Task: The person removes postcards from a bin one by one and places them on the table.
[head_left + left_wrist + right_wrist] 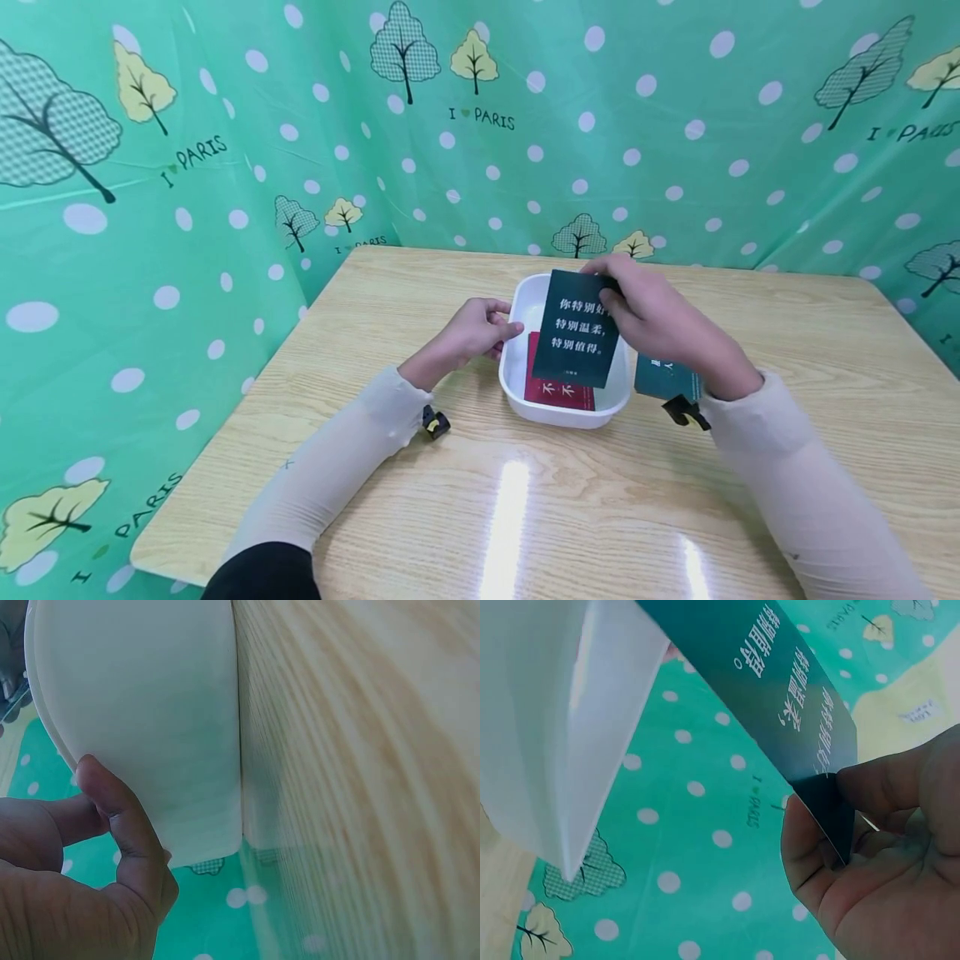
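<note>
A white plastic tub [564, 415] stands on the table, with a red card [558, 395] printed in white characters lying inside. My left hand [480, 329] is at the tub's left side and grips its rim; the left wrist view shows bent fingers [127, 817] against the tub wall [150, 727]. Between thumb and fingers, my right hand [645, 312] pinches a dark green card [576, 333] with white characters by its edge. That card is held over the tub and covers part of the red card. In the right wrist view the green card [772, 690] bends near the fingertips.
Partly under my right wrist, a teal card [663, 379] lies on the wooden table [405, 500] right of the tub. Black wrist straps [435, 422] show at both wrists. A green dotted curtain [630, 108] hangs behind and to the left.
</note>
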`<state>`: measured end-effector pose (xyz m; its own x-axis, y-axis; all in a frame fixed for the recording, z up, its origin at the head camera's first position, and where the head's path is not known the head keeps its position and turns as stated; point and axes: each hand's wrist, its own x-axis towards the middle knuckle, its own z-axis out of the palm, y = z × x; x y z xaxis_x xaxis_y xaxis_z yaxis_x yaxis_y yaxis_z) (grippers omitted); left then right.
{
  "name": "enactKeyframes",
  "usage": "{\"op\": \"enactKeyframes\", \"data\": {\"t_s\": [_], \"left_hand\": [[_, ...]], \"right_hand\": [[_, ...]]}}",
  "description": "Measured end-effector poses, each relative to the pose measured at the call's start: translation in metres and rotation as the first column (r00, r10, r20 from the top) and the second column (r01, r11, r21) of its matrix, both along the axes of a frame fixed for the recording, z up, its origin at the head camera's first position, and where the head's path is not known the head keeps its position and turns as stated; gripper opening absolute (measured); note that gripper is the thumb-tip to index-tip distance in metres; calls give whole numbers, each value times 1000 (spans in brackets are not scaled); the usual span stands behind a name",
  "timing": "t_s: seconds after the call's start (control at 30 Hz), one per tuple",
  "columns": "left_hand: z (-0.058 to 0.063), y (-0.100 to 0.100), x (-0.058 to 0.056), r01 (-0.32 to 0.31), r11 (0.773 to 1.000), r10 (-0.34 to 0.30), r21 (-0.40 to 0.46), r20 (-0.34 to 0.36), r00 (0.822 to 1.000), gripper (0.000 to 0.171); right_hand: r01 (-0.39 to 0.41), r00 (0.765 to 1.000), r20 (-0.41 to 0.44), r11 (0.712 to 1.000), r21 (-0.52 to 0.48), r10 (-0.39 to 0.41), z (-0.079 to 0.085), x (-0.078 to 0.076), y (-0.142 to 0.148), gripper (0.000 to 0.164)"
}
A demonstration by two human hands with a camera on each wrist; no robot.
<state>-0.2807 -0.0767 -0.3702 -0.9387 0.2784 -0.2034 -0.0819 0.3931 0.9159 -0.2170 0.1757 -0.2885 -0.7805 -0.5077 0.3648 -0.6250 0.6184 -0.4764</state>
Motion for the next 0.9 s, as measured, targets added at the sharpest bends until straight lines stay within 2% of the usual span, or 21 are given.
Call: {"op": "enactKeyframes", "data": {"t_s": [0.23, 0.4, 0.6, 0.73, 0.9], "left_hand": [[1, -1, 1, 4, 1000, -4, -17, -3, 1000, 43], [0, -1, 0, 15, 1000, -15, 0, 0, 1000, 44], [-2, -1, -2, 19, 1000, -19, 17, 4, 1000, 43], [-2, -1, -2, 16, 1000, -16, 23, 6, 1000, 42], [-1, -1, -1, 18, 1000, -18, 23, 6, 1000, 42]], "right_hand": [[11, 992, -122, 998, -67, -19, 12, 2, 14, 28], [56, 978, -194, 994, -93, -73, 21, 2, 28, 29], [142, 973, -166, 983, -117, -160, 29, 2, 46, 29], [213, 960, -158, 971, -111, -229, 33, 1, 58, 29], [265, 954, -120, 960, -90, -274, 34, -1, 71, 31]]}}
